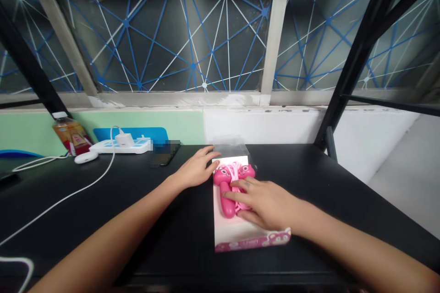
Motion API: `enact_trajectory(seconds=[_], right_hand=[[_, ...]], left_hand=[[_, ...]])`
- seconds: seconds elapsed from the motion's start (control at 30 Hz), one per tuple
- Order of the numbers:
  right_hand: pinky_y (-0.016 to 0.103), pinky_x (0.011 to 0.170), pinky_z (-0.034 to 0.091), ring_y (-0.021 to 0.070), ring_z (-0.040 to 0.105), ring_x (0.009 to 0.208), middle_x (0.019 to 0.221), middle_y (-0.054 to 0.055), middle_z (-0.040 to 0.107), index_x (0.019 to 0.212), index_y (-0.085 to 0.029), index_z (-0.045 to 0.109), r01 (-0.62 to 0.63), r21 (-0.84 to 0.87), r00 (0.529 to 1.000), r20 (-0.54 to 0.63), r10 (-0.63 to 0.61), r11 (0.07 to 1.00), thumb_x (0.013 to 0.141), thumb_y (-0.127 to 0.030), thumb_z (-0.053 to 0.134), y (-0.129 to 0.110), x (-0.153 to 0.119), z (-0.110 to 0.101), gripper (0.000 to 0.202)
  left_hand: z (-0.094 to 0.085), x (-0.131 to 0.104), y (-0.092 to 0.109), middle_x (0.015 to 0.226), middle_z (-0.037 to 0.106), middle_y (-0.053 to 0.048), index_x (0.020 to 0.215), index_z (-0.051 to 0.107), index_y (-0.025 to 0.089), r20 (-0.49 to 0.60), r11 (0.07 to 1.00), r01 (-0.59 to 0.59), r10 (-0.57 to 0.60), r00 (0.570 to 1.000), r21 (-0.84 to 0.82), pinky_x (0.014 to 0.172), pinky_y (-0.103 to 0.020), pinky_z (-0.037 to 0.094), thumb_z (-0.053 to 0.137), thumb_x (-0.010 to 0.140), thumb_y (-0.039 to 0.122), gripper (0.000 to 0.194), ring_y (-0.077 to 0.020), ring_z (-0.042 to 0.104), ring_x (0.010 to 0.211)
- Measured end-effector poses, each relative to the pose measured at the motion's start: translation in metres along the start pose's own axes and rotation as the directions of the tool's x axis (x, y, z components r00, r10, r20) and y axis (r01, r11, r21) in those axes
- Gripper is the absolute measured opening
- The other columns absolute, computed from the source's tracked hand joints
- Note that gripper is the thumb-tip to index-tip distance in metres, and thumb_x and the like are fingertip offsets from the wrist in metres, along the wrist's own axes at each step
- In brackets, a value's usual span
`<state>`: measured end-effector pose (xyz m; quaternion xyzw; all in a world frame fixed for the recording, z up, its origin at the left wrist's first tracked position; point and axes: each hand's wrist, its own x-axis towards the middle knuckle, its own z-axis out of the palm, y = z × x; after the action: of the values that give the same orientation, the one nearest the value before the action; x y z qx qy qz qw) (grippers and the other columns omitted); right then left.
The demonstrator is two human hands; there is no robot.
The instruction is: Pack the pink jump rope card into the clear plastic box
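A pink jump rope point(227, 201) with animal-head handles lies on an open cardboard package point(228, 233), its pale pink cord bundled between the handles. My right hand point(266, 199) comes over the rope from the right, fingers curled across the cord and the handle, with the thumb lower down. Part of the right-hand handle is hidden beneath it. At the package's upper left edge, my left hand point(196, 167) rests with fingers apart, nearest to the clear plastic cover point(230, 150) at the far end. Whether its fingertips press on the cover I cannot tell.
On the black desk point(151, 224) stand a white power strip point(137, 146) with a plugged-in charger, a dark phone point(165, 153), a small white case point(85, 157) and a drink bottle point(71, 133). A white cable point(99, 178) crosses the left side. Black frame posts point(350, 64) rise at both sides.
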<state>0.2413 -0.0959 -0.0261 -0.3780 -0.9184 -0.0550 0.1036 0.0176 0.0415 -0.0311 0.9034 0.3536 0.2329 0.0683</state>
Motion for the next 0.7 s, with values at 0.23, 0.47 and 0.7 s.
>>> enact_trajectory(seconds=[0.23,0.47,0.7], right_hand=[[0.039,0.074,0.052,0.0296,0.06,0.106,0.128,0.014,0.059,0.139,-0.025,0.048,0.065,-0.018,0.997,0.036,-0.064,0.998,0.095,-0.034,0.047,0.0064,0.0006,0.0013,0.045],[0.034,0.07,0.05,0.027,0.061,0.104,0.128,0.012,0.06,0.138,-0.028,0.048,0.082,-0.007,0.996,0.035,-0.082,0.997,0.097,-0.038,0.045,0.0024,-0.0005,-0.0041,0.042],[0.036,0.07,0.053,0.0279,0.061,0.107,0.132,0.01,0.059,0.137,-0.03,0.049,0.045,-0.063,0.999,0.03,-0.043,0.997,0.098,-0.036,0.044,0.0092,0.002,0.0033,0.04]], left_hand=[[0.0028,0.005,-0.0132,0.135,0.055,-0.009,0.104,0.06,0.022,0.01,0.989,0.003,-0.002,1.0,-0.148,0.085,-0.036,0.052,0.056,0.085,0.03,0.021,-0.0258,0.059,0.113],[0.0072,0.0079,-0.0127,0.118,0.064,-0.005,0.09,0.059,0.022,-0.053,0.976,-0.009,-0.002,0.999,-0.216,0.077,-0.029,0.055,0.058,0.078,0.021,0.012,-0.0223,0.061,0.109],[0.0012,0.0021,-0.0095,0.121,0.064,-0.007,0.088,0.059,0.021,0.007,0.944,-0.009,0.012,1.0,-0.329,0.078,-0.03,0.057,0.052,0.08,0.019,0.011,-0.023,0.059,0.115]])
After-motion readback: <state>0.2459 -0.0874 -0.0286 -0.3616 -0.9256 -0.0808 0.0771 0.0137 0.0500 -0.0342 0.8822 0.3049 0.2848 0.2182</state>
